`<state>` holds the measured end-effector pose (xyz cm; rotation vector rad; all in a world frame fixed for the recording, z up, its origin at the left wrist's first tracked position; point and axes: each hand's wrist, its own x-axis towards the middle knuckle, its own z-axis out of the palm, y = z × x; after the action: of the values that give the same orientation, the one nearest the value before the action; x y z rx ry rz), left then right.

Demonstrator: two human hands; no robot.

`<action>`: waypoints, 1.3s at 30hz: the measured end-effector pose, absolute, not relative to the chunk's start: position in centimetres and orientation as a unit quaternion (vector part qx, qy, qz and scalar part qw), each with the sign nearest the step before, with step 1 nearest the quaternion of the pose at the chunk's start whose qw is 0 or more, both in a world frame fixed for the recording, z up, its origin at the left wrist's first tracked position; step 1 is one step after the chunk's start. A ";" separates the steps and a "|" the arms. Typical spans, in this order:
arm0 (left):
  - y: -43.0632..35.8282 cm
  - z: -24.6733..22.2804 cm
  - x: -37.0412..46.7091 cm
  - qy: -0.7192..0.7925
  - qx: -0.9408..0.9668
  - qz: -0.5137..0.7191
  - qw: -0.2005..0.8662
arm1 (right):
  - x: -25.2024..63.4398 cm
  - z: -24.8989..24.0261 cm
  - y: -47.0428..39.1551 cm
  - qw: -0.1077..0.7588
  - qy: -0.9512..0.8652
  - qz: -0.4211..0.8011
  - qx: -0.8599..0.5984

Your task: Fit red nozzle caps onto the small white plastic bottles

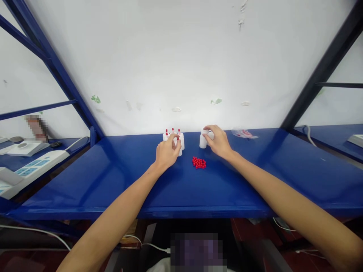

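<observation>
- Mid-frame, the left hand (pixel 166 154) pinches a red cap (pixel 178 138) on a front bottle (pixel 180 152); a straight, light touch suits.
- Right of it, the right hand (pixel 219 141) curls round a white bottle (pixel 202 142); firmly or not, I can't tell.
- Loose caps (pixel 199 163) sit below; the tabletop (pixel 121 170) stretches sideways, wall (pixel 159 68) behind.
</observation>
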<state>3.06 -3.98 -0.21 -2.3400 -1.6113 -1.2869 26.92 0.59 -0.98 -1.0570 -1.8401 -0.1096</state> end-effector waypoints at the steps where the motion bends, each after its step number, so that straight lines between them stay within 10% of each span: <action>1: -4.2 -0.2 3.2 -0.495 -0.763 -0.415 0.014 | 26.9 -1.0 0.6 0.478 -0.761 -0.043 -0.436; 12: -4.9 -1.3 4.4 -0.284 -0.926 -0.248 -0.034 | 25.9 -0.5 -1.1 0.459 -0.787 0.002 -0.413; 27: -4.6 -1.5 4.5 -0.251 -0.935 -0.222 -0.117 | 24.4 -1.9 -1.3 0.478 -0.633 0.443 -0.418; 39: -4.5 -1.4 4.3 -0.264 -0.932 -0.215 -0.125 | 24.5 -1.4 -2.0 0.423 -0.740 0.355 -0.384</action>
<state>4.35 -4.49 -1.41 -3.1859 -0.9035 -0.7337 24.54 -2.04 -1.36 -0.9617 -1.8512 0.8893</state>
